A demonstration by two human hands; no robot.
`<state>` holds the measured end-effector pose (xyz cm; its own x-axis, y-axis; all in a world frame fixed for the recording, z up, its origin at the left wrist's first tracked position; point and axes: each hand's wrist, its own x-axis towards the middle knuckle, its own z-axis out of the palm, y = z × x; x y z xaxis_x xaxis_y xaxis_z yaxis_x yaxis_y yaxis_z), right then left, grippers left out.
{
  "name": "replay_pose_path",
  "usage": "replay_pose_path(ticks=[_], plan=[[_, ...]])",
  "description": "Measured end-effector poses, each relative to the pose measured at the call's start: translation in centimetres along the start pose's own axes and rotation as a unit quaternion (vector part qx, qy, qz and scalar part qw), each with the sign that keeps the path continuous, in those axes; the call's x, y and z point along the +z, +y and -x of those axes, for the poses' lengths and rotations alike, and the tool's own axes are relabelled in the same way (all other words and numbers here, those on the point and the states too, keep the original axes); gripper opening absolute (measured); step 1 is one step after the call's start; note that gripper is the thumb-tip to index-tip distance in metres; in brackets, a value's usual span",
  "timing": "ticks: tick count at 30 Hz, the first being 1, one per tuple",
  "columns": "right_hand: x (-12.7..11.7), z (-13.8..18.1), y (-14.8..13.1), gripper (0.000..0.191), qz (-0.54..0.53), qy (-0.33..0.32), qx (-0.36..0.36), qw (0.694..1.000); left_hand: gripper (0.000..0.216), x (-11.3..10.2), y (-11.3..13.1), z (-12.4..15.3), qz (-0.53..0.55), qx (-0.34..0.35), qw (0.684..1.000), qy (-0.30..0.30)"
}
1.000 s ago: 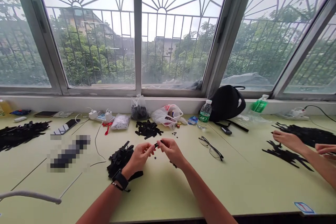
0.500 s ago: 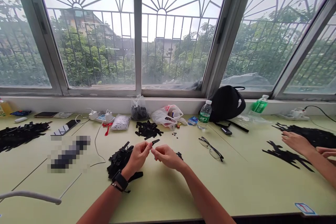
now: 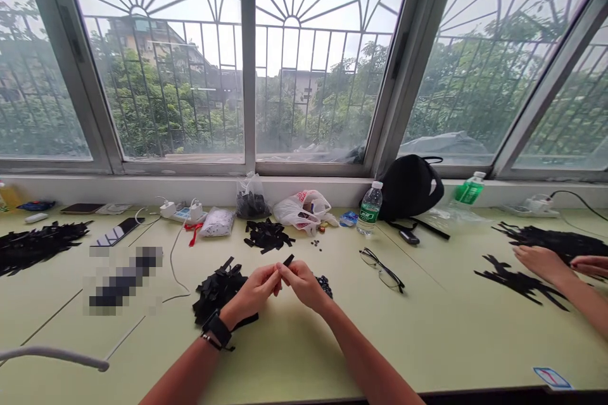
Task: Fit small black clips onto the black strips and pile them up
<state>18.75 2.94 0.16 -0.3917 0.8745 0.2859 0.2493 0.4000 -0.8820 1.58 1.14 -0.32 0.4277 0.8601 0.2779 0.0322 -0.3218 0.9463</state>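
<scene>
Between the fingertips of both hands, a short black fabric strip (image 3: 288, 260) sticks up. My left hand (image 3: 258, 293), with a dark watch on its wrist, is closed in a pinch at the strip's lower end. Closed against it, my right hand (image 3: 303, 283) pinches the strip from the other side. The fingers cover most of the strip. A pile of black strips (image 3: 213, 293) lies beside and partly behind my left hand. Just past my right hand shows a heap of small dark pieces (image 3: 325, 286), partly hidden by it.
Farther back lie a smaller pile of black strips (image 3: 268, 235), plastic bags (image 3: 304, 210) and a water bottle (image 3: 369, 210). Eyeglasses (image 3: 382, 269) rest to the right, a phone (image 3: 116, 232) and a white cable (image 3: 175, 266) to the left. A co-worker's hands (image 3: 541, 262) are by black strips at right.
My hands have come closer together, the right shifting left and over the left fingertips. The strip now points more steeply upward. More of the small dark heap shows.
</scene>
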Motion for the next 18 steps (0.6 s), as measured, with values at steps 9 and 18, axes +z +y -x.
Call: replay_pose_path(ticks=[9, 18], plan=[[-1.7, -0.9, 0.4, 0.059, -0.008, 0.169, 0.013, 0.986, 0.051, -0.7, 0.3, -0.3, -0.009, -0.007, 0.996, 0.09], [-1.0, -0.5, 0.5, 0.058, -0.012, 0.029, 0.0, 1.0, 0.044, -0.9, 0.0, -0.4, -0.002, 0.0, 0.995, 0.098]])
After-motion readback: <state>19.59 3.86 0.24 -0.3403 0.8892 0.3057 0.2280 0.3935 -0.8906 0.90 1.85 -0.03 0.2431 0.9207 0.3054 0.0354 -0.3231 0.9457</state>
